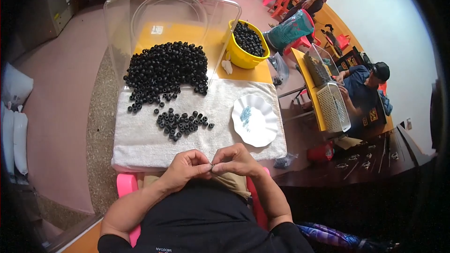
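Note:
Close to my body, at the near edge of a white towel [136,140], my left hand [190,167] and my right hand [236,160] meet fingertip to fingertip. Both are closed in a pinch. Something small and dark shows between the fingertips, too tiny to name. Just beyond them lies a loose group of black, bead-like rings with holes [180,125]. A larger heap of the same black rings [164,68] spills from a clear plastic bin [220,18] onto the towel. To the right sits a white scalloped plate [263,124] with tiny pale-blue bits [245,116] on it.
A yellow basket [243,60] full of black pieces stands at the back right, a crumpled white scrap [227,67] beside it. Further right, a person in a cap [363,82] works at another table with a perforated container [333,107]. White sacks [18,136] stand at far left.

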{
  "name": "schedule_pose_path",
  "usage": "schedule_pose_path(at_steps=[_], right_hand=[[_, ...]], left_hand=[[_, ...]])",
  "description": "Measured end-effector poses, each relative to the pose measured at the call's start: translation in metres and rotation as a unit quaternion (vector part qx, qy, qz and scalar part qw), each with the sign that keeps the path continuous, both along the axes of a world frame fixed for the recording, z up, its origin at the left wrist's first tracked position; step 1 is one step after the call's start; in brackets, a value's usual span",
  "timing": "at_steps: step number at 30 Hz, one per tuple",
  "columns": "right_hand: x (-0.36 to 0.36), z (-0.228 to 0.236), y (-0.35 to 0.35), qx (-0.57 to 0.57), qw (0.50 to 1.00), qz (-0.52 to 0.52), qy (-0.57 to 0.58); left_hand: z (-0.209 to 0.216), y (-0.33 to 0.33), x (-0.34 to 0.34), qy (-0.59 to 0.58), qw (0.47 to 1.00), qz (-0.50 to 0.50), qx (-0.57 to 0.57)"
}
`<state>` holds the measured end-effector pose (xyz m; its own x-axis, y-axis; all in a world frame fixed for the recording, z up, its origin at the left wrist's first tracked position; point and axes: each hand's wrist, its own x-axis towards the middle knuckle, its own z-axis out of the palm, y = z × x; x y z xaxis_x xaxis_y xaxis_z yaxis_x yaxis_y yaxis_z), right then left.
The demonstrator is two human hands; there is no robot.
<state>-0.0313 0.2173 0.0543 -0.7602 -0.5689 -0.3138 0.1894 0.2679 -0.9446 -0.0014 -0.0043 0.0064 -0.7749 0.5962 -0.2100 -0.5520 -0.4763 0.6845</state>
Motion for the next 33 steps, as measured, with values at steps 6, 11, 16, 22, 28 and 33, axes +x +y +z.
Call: schedule_pose_path(at_steps=[6,11,16,22,28,33], right_hand=[[0.0,0.002,-0.002,-0.012,0.997,0.04,0.064],[0.002,0.004,-0.009,0.012,0.983,0.045,0.176],[0.015,-0.014,-0.023,0.01,0.936,-0.016,0.352],[0.027,-0.022,-0.042,0.071,0.869,-0.083,0.482],[0.02,-0.024,-0.037,0.024,0.892,-0.085,0.443],[0.007,-0.021,-0.04,-0.002,0.899,-0.06,0.433]], left_hand=[[-0.002,-0.001,0.0,-0.005,1.0,-0.01,0.0],[-0.004,-0.003,-0.002,-0.008,1.0,-0.007,0.005],[0.0,-0.005,-0.002,-0.043,0.999,0.029,0.015],[0.0,-0.004,0.0,-0.055,0.993,0.106,0.004],[-0.004,-0.002,-0.001,-0.041,0.994,0.092,0.031],[-0.002,-0.007,-0.002,-0.042,0.992,0.112,0.051]])
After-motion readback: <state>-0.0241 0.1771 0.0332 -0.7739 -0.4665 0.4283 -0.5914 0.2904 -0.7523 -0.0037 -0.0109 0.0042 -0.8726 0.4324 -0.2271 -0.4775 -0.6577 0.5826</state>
